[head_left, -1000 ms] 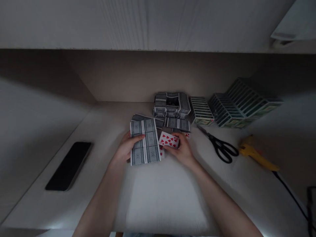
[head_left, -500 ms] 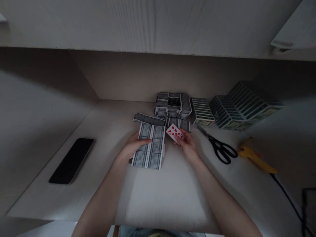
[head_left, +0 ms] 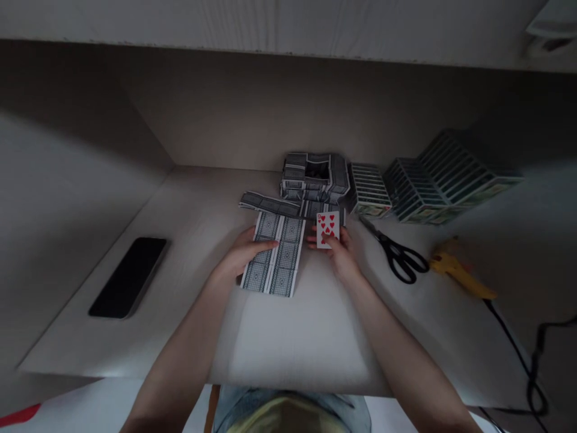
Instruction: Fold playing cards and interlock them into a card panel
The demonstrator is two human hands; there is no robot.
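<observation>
Two bare hands are seen in the head view: the left hand (head_left: 246, 254) is laid on a row of grey-backed playing cards (head_left: 276, 255), its fingers open and flat across them, while a red-heart playing card (head_left: 327, 230) is gripped, nearly upright, between the fingers of the right hand (head_left: 339, 251), just right of that row. Beyond the row, a stacked card structure (head_left: 314, 175) is placed; black-handled scissors (head_left: 399, 257) and a yellow glue gun (head_left: 457, 275) are set to its right, and a black smartphone (head_left: 128, 276) is set well to its left.
</observation>
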